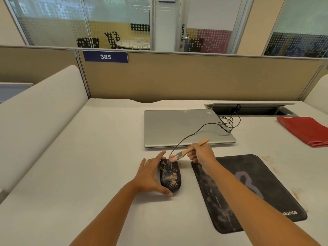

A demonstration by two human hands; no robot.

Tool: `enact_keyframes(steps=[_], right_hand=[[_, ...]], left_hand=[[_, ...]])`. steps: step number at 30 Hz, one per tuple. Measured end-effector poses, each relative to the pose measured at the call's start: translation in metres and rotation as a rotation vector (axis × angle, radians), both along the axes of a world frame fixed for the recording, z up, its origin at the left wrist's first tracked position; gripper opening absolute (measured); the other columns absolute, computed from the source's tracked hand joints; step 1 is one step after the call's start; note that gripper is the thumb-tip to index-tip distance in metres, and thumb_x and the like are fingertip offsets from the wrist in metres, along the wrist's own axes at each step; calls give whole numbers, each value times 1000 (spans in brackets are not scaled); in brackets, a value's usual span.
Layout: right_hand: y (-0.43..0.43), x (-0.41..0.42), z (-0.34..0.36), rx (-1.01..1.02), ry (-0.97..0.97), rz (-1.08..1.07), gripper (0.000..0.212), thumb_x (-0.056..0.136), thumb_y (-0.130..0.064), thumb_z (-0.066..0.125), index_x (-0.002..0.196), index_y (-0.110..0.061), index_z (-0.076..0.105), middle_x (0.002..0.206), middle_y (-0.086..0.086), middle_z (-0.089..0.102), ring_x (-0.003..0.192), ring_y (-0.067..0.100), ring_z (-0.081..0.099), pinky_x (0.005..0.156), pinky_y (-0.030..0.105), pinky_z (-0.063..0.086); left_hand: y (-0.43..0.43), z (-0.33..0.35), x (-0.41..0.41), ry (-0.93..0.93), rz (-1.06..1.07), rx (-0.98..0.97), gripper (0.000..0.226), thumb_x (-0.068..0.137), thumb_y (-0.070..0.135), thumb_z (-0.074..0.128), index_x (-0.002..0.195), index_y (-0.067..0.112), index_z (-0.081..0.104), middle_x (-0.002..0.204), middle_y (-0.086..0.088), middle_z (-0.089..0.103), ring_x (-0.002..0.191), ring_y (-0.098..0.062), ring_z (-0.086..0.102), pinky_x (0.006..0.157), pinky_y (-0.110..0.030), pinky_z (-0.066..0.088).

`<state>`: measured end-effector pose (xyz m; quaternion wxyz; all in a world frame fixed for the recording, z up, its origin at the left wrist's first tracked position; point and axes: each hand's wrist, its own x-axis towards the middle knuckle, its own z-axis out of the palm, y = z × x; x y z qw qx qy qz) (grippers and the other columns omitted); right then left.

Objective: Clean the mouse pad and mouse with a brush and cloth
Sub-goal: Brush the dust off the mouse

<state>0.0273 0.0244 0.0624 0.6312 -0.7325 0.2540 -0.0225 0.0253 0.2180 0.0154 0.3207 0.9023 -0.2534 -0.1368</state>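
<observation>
Gripping brush [186,151] in right hand [202,153], left hand [150,174] holding mouse [171,177], mouse pad [266,181] partly hidden

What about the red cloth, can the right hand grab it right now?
Probably, though not right away. The right hand grips the brush, so it would want to drop that first. The red cloth lies farther right on the desk, with open desk between.
</observation>
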Motion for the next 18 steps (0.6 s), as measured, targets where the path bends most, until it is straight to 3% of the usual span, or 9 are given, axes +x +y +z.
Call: enact_keyframes(steps=[4, 8, 14, 18], right_hand=[[-5, -2, 8, -74, -58, -33, 27, 97, -14, 41, 83, -3, 61, 63, 6, 55, 52, 11, 48, 48, 18, 39], [5, -9, 9, -32, -111, 71, 30, 98, -14, 41, 77, -8, 61, 63, 6, 58, 53, 12, 51, 47, 15, 41], [-5, -23, 6, -194, -164, 26, 30, 98, -16, 41, 75, -10, 59, 61, 5, 55, 54, 10, 49, 51, 15, 41], [2, -30, 8, -29, -230, 92, 28, 98, -16, 42, 80, -8, 61, 61, 5, 57, 53, 11, 51, 45, 13, 41]], left_hand=[[0, -1, 1, -9, -4, 1, 131, 34, 72, 63, 144, 37, 1, 144, 7, 34, 134, -16, 27, 118, -45, 0], [0, -6, 3, -14, -8, 12, 131, 36, 73, 64, 144, 37, -1, 146, 5, 31, 137, -17, 24, 118, -44, -2], [0, -4, 3, -17, -4, -9, 132, 34, 74, 63, 144, 36, 1, 144, 6, 35, 135, -16, 27, 118, -42, -2], [0, -4, 3, -10, -6, -6, 132, 34, 74, 62, 145, 35, 2, 146, 4, 33, 137, -17, 25, 118, -43, -1]])
